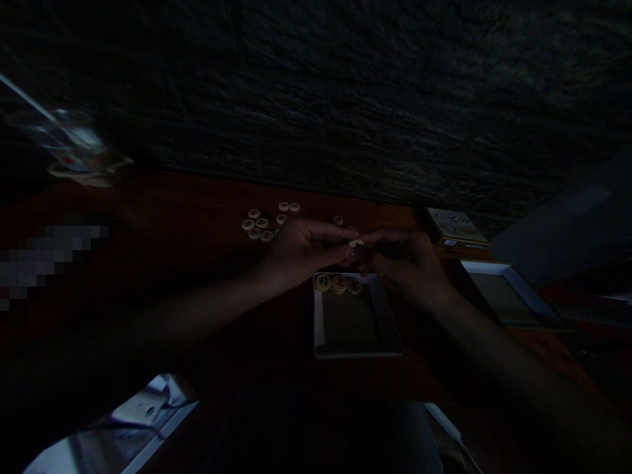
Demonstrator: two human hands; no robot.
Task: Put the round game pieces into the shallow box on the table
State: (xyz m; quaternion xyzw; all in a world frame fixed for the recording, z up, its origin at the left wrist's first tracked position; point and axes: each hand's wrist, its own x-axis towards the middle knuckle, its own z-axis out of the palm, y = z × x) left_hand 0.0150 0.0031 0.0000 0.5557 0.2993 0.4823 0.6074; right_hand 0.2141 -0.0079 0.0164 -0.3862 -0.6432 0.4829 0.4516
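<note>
In dim light, my left hand [307, 250] and my right hand [405, 260] meet above the far edge of an open white box [320, 322]. Between their fingertips is a round, pale game piece [356, 245], gripped from both sides. Along the box's far inner wall lie round pieces in a row: one with a black character [322, 282], one with a red character [339, 284] and another black one [354, 286]. Several loose pieces [261, 223] rest on the table beyond my left hand, and a single piece [337, 220] lies behind both hands.
A dark brick wall [306, 99] borders the table [187, 217]. At the right are a printed box [457, 225] and an open tray or lid [511, 293]. A clear container [83, 148] stands at the far left. A white object [143, 408] shows at the lower left.
</note>
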